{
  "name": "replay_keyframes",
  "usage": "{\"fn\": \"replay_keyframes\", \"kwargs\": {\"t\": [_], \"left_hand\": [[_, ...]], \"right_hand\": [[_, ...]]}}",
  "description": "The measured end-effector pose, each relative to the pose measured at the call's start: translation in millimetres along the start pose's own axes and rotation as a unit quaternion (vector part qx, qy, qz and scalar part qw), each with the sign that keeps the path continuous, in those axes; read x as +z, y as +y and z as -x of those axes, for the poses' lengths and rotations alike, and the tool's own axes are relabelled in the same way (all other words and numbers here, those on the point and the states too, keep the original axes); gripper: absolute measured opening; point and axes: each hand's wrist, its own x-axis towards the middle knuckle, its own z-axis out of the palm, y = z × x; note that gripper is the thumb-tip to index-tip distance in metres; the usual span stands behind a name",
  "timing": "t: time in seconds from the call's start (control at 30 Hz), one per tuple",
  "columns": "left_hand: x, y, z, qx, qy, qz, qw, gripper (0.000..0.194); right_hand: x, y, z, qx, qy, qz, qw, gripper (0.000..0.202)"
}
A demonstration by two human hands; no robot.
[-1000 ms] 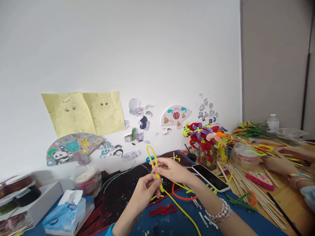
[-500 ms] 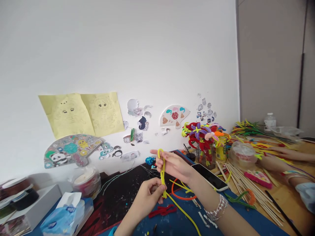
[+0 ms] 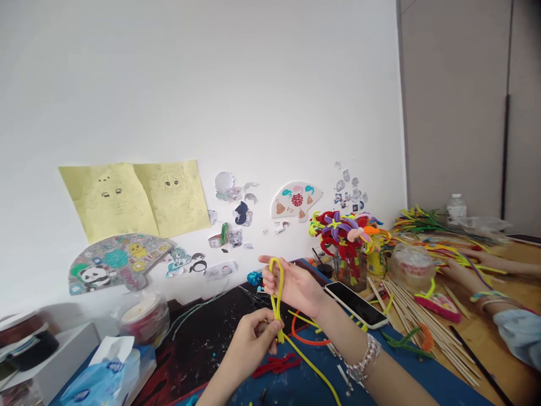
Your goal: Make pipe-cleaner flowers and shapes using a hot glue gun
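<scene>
My left hand (image 3: 253,341) pinches the lower end of a looped yellow pipe cleaner (image 3: 276,285), whose long tail runs down to the right. Just above it, my right hand (image 3: 291,286) has its palm turned up and its fingers apart, with the upright loop standing against them. A bent red pipe cleaner (image 3: 276,365) lies on the blue mat below my hands. An orange loop (image 3: 310,338) rests behind my right wrist, beside short yellow pieces.
At the right are a phone (image 3: 356,304), wooden sticks (image 3: 435,327), a jar of pipe-cleaner flowers (image 3: 349,265) and another person's hands (image 3: 460,276). A tissue pack (image 3: 103,375) and a wrapped tub (image 3: 143,318) stand at the left.
The view has shifted slightly. The loop stands a little wider against my right fingers. The other person's near hand has moved back among the pipe cleaners, and a yellow piece now shows by the pink object.
</scene>
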Motion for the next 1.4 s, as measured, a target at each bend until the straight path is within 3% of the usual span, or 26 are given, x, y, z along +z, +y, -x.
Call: {"fn": "replay_keyframes", "kwargs": {"t": [0.27, 0.73, 1.07, 1.27, 1.4], "left_hand": [[2.8, 1.9, -0.1, 0.021, -0.006, 0.02, 1.0, 0.036], [8.2, 11.3, 14.2, 0.021, 0.019, -0.045, 0.999, 0.033], [3.3, 13.0, 22.8, -0.009, 0.074, -0.061, 0.995, 0.034], [0.9, 1.3, 23.6, -0.022, 0.084, -0.087, 0.992, 0.032], [3.6, -5.7, 28.8, -0.019, 0.132, -0.086, 0.987, 0.03]], "right_hand": [[1.7, -2.5, 2.9, -0.008, -0.049, -0.025, 0.998, 0.03], [17.9, -3.5, 13.1, -0.023, -0.066, -0.032, 0.997, 0.035], [28.9, 11.3, 11.8, -0.083, -0.022, -0.009, 0.996, 0.037], [15.8, 27.5, 3.5, -0.098, 0.013, -0.047, 0.994, 0.037], [6.3, 34.9, -0.1, -0.087, 0.058, -0.083, 0.991, 0.031]]}}
